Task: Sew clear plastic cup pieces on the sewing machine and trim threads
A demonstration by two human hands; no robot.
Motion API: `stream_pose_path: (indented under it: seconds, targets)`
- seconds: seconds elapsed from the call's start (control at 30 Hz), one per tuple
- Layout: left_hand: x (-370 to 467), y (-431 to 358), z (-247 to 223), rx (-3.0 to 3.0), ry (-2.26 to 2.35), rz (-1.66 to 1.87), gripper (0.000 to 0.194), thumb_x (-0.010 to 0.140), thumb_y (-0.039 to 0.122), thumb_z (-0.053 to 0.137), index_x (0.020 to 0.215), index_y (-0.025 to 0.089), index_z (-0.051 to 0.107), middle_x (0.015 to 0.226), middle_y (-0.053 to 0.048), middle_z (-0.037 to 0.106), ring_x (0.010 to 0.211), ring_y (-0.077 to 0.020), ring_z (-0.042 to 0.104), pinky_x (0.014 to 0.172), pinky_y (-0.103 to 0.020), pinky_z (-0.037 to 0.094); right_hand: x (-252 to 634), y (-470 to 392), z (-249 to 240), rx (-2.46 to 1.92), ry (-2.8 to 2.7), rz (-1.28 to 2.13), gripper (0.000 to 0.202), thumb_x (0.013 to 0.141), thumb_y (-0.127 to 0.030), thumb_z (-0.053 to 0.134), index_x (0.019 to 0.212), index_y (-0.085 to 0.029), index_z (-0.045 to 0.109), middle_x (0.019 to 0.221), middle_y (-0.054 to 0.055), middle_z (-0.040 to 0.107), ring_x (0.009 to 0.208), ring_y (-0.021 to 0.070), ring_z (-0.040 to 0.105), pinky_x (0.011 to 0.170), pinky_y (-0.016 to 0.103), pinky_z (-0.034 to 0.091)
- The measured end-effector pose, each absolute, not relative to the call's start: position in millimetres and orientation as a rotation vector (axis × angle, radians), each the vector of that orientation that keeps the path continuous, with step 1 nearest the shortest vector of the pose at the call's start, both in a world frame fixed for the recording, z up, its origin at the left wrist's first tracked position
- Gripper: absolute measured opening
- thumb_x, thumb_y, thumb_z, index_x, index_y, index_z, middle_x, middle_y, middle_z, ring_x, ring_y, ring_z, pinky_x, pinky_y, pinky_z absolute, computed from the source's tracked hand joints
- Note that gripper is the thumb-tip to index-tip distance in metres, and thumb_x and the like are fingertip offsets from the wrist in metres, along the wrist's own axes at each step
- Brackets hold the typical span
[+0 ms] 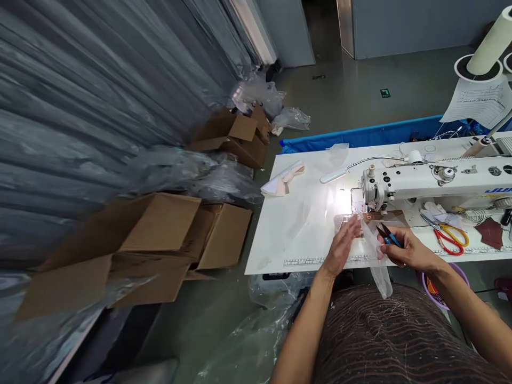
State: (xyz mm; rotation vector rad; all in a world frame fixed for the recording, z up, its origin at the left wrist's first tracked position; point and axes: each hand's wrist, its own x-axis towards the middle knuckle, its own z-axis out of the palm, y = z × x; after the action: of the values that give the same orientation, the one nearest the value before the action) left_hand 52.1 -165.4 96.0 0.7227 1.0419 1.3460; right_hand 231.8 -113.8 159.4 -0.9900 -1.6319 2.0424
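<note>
My right hand [410, 249] is closed around thread snips [391, 237] with blue handles and dark blades, which point toward the machine. A strip of sheer white fabric [380, 272] passes by its fingers and hangs over the table's front edge. Fingers stretched out, my left hand [344, 245] rests at the left side of this fabric, just in front of the needle area. It grips nothing that I can see. The white sewing machine [428, 184] stands right behind both hands, its lamp lighting the needle plate. A brown patterned piece [394, 217] lies beneath the fabric.
Scissors [448, 237] with red and yellow handles lie right of my right hand, near a maroon cloth scrap [489, 233]. Folded pale fabric pieces [283, 180] sit at the white table's [272, 229] left end. Cardboard boxes [160, 224] and plastic bags crowd the floor at left.
</note>
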Motion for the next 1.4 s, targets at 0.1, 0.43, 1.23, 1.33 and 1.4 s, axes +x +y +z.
stream_pose_path:
  seconds: [0.1,0.43,1.23,1.33,1.4]
  targets:
    - [66,-167,102,0.549,0.957,1.226,0.058,0.053,0.053,0.086,0.094,0.015,0.072,0.086,-0.01,0.073,0.085,-0.025,0.069,0.082,-0.037,0.053,235,-114,151,-1.111,-1.714,1.701,0.027,0.073,-0.045,0.063,0.079,-0.02,0.056,0.063,-0.003,0.056,0.043,0.0072,0.038,0.042,0.022,0.032]
    - [77,-179,120,0.264,1.038,1.31,0.038,0.05,0.033,0.091,0.073,0.013,0.068,0.07,-0.002,0.069,0.069,-0.0155,0.066,0.073,-0.032,0.057,229,-136,125,-1.218,-1.653,1.508,0.042,0.071,-0.057,0.069,0.085,-0.017,0.066,0.069,-0.001,0.057,0.053,0.0103,0.041,0.05,0.025,0.035]
    - [68,-204,100,0.626,0.83,1.502,0.051,0.059,0.072,0.071,0.079,0.025,0.079,0.123,-0.013,0.066,0.121,-0.0406,0.054,0.103,-0.058,0.038,215,-141,126,-1.25,-1.092,1.91,0.047,0.057,-0.058,0.074,0.077,-0.018,0.059,0.054,-0.004,0.061,0.033,0.0045,0.033,0.034,0.021,0.025]
    - [61,-209,96,0.565,0.821,1.491,0.057,0.052,0.08,0.067,0.065,0.026,0.078,0.109,-0.013,0.073,0.118,-0.0418,0.056,0.102,-0.062,0.038,216,-142,123,-1.257,-1.038,1.883,0.047,0.057,-0.058,0.075,0.076,-0.019,0.056,0.051,-0.006,0.057,0.033,0.0047,0.032,0.034,0.021,0.025]
    - [59,-212,94,0.485,0.829,1.452,0.059,0.048,0.084,0.064,0.058,0.027,0.076,0.1,-0.013,0.075,0.117,-0.0424,0.057,0.102,-0.063,0.037,216,-143,121,-1.263,-1.037,1.876,0.047,0.057,-0.058,0.075,0.077,-0.019,0.056,0.051,-0.006,0.057,0.033,0.0049,0.031,0.034,0.021,0.025]
